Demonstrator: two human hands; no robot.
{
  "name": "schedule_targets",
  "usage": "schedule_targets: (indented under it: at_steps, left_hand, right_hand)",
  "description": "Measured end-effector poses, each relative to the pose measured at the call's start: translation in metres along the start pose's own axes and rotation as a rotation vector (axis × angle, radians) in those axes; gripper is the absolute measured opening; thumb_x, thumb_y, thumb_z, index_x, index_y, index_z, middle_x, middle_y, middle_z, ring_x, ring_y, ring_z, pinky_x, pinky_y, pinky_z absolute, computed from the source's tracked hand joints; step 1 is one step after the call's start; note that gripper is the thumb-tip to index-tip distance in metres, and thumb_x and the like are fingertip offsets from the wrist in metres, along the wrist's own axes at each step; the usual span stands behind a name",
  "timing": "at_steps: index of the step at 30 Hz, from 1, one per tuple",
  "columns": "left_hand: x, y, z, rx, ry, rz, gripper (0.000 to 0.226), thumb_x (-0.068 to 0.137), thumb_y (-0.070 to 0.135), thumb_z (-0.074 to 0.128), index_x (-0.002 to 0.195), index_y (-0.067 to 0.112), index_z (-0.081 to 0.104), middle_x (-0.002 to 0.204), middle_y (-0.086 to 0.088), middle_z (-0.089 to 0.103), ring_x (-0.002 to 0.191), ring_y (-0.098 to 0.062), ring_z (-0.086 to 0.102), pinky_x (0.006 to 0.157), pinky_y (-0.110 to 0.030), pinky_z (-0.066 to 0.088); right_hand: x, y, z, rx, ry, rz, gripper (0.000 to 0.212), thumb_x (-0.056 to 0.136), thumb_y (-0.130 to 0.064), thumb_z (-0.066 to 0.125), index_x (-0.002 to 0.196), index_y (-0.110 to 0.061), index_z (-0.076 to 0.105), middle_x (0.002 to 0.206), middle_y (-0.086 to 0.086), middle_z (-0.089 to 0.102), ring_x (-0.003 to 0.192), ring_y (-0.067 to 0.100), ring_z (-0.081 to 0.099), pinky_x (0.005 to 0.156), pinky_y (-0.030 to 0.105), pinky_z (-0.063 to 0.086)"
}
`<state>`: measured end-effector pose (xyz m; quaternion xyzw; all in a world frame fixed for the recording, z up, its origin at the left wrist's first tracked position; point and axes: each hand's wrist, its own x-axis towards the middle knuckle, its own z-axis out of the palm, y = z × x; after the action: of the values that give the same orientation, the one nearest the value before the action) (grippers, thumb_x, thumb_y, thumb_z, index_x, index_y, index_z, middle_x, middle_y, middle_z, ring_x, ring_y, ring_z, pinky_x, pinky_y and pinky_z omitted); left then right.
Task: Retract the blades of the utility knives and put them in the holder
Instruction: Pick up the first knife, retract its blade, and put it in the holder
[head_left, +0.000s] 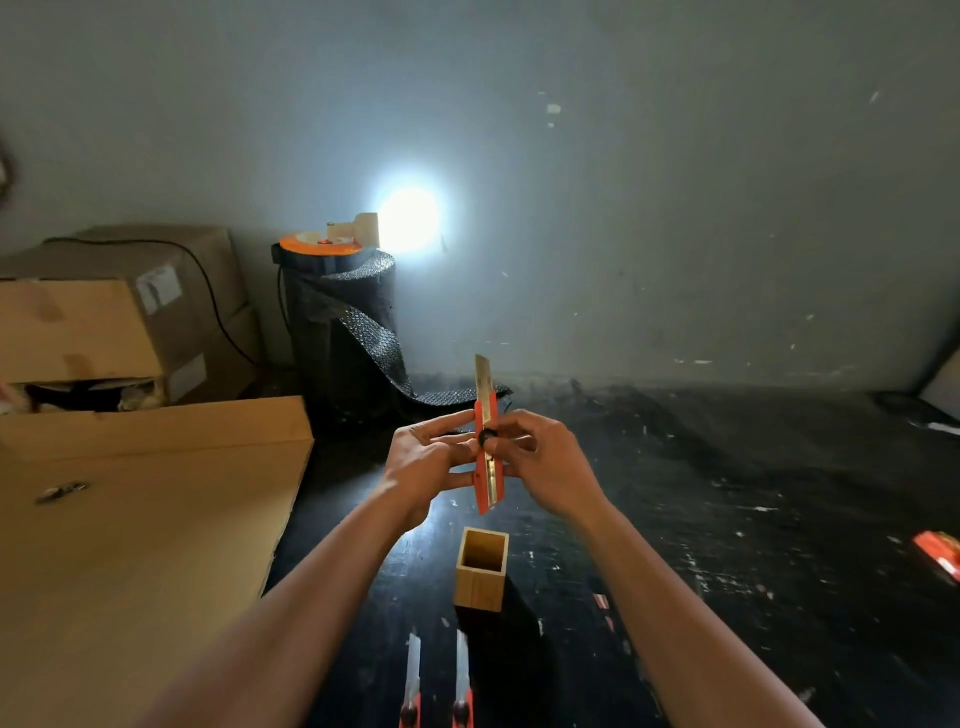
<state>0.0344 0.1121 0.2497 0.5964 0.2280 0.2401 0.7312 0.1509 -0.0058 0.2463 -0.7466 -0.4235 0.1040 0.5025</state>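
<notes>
Head view: both hands raised mid-frame above a black worktop (701, 493), one orange utility knife (488, 457) held upright between them.
Left hand (423, 460): fingers (447, 423) half spread, tips resting on the knife's left edge; steadying rather than fully clasped.
Right hand (545, 452): closed on the knife body, thumb lying at the black slider wheel (487, 437).
Blade (483, 382): out, long and bare, pointing up and away toward the wall.
Step in hand: retracting, judged from the thumb on the slider.
Doing it well: keep left fingertips on the orange casing below the blade; loosen or press the wheel, then draw it down toward the butt until no steel shows; keep the edge turned away from both palms.
Risk: a slip of the left fingers upward onto bare steel.
Wooden holder (482, 569): square open-topped box, just below the held knife at lower centre; inside appears empty, though the floor sits in shadow.
Waiting knives: two more at the bottom edge, left one (412, 680) and right one (462, 675), side by side, blades out, pointing toward the holder.
Far right edge: another orange object (940, 553), too blurred to name surely.
Cardboard boxes (104, 322): upper left; lower one gaping, contents dark and unclear.
</notes>
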Motion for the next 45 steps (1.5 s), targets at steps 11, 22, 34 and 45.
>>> schedule_targets:
  at_steps: [11, 22, 34, 45]
  left_hand:
    - [0.012, 0.0, -0.006, -0.03, 0.02, -0.052, 0.038, 0.092, -0.008, 0.066, 0.125, 0.01, 0.071, 0.09, -0.005, 0.083, 0.078, -0.021, 0.081, 0.055, -0.03, 0.061]
    - [0.015, 0.007, -0.002, 0.027, 0.06, 0.015, 0.04, 0.091, -0.009, 0.067, 0.127, 0.008, 0.07, 0.103, -0.015, 0.081, 0.082, -0.025, 0.081, 0.062, -0.035, 0.065]
    - [0.01, 0.016, 0.002, 0.042, 0.027, 0.072, 0.041, 0.092, -0.012, 0.063, 0.129, 0.007, 0.069, 0.09, -0.005, 0.083, 0.079, -0.023, 0.081, 0.058, -0.031, 0.063]
    - [0.012, 0.02, 0.006, 0.087, 0.033, 0.101, 0.042, 0.093, -0.009, 0.065, 0.131, 0.007, 0.068, 0.083, 0.005, 0.082, 0.073, -0.013, 0.081, 0.054, -0.025, 0.061]
  right_hand:
    - [-0.008, 0.01, 0.004, -0.001, -0.058, 0.021, 0.016, 0.094, -0.021, 0.071, 0.109, -0.025, 0.071, 0.113, -0.005, 0.074, 0.101, 0.019, 0.073, 0.09, 0.034, 0.062]
    - [-0.017, 0.012, 0.008, 0.007, -0.07, 0.02, 0.024, 0.093, -0.018, 0.072, 0.116, -0.025, 0.069, 0.109, -0.015, 0.069, 0.095, 0.005, 0.067, 0.082, 0.019, 0.059]
    - [-0.02, 0.006, 0.011, 0.004, -0.032, 0.009, 0.029, 0.094, -0.029, 0.071, 0.115, -0.04, 0.056, 0.106, -0.024, 0.063, 0.093, 0.002, 0.064, 0.078, 0.013, 0.051]
    - [-0.019, 0.001, 0.007, -0.046, -0.031, -0.027, 0.025, 0.097, -0.021, 0.066, 0.114, -0.038, 0.058, 0.107, -0.024, 0.062, 0.09, -0.001, 0.062, 0.078, 0.01, 0.051]
